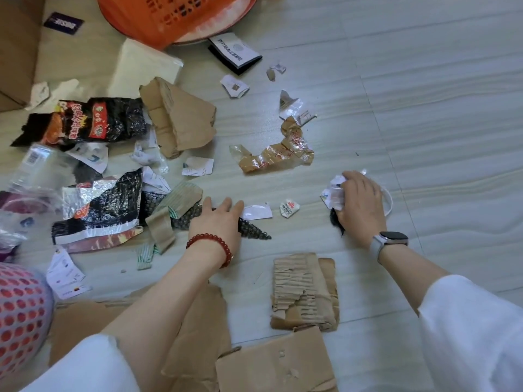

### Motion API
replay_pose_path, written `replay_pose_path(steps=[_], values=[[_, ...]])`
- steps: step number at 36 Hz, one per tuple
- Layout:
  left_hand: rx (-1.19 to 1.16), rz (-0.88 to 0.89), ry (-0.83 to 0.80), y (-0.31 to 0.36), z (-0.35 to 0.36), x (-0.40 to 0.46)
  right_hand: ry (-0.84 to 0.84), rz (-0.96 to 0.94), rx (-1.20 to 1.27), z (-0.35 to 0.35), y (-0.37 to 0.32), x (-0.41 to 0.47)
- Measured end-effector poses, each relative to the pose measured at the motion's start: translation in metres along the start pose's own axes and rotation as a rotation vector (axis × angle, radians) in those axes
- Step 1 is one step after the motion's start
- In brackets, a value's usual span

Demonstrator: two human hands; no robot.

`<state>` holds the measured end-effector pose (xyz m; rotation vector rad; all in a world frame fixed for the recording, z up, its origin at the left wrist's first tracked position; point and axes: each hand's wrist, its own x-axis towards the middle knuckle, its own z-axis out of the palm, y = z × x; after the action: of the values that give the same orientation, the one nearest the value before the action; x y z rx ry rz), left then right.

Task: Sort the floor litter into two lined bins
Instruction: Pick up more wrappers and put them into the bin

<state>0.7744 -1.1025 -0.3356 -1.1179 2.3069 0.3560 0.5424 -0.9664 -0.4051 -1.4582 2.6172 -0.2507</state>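
Litter lies scattered over a pale tiled floor [424, 94]. The left hand [218, 222], with a red bead bracelet [210, 246] on its wrist, lies flat with straight fingers pressing on a dark dotted plastic scrap [254, 232], whose pointed end sticks out to the right of the hand. Just beyond the fingertips lies a small white paper slip [257, 212], and near that a small crumpled white wrapper [289, 208].

The right hand [360, 205], with a grey watch [389, 240] on its wrist, has its fingers curled round a wad of crumpled white paper [334, 190]; something dark shows under the palm, and a thin white loop [389, 203] curves out past the hand's far side. What the dark item is cannot be told.

Between the two hands and farther off lies a crumpled tan and clear wrapper [274, 157]. To the left sit a black and red snack bag [85, 123], a torn foil-lined bag [102, 207], and a folded piece of brown cardboard [178, 117]. A ribbed piece of torn cardboard [304, 290] lies near the forearms, with larger cardboard sheets [271, 366] at the lower edge.

An orange slotted basket [175, 15] stands at the top, touching a black and white booklet [236, 53]. A red dotted bag [19, 312] fills the lower left corner.
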Motion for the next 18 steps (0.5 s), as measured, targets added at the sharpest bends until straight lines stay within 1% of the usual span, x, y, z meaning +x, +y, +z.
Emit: replay_pose_path(steps=[2, 4, 8, 10, 12, 14, 16, 18], values=[[0.025, -0.016, 0.047, 0.002, 0.003, -0.003, 0.058, -0.019, 0.025, -0.002, -0.007, -0.001], [0.029, -0.044, 0.127, 0.004, 0.01, -0.008, 0.068, -0.024, 0.02, -0.006, -0.015, -0.003], [-0.018, -0.056, 0.246, 0.002, 0.023, -0.018, -0.042, 0.036, 0.087, -0.018, -0.026, -0.005], [-0.031, -0.033, 0.266, 0.0, 0.025, -0.021, -0.064, 0.011, 0.144, -0.028, -0.035, -0.007], [-0.022, -0.001, 0.281, -0.002, 0.025, -0.023, -0.172, -0.017, 0.202, -0.038, -0.051, -0.008], [0.008, 0.027, 0.285, -0.003, 0.025, -0.025, -0.303, -0.111, 0.19, -0.044, -0.068, -0.009], [-0.007, 0.039, 0.295, -0.004, 0.025, -0.026, -0.374, -0.275, 0.136, -0.043, -0.083, -0.01], [-0.058, 0.04, 0.34, -0.006, 0.026, -0.027, -0.434, -0.355, 0.087, -0.037, -0.09, -0.01]])
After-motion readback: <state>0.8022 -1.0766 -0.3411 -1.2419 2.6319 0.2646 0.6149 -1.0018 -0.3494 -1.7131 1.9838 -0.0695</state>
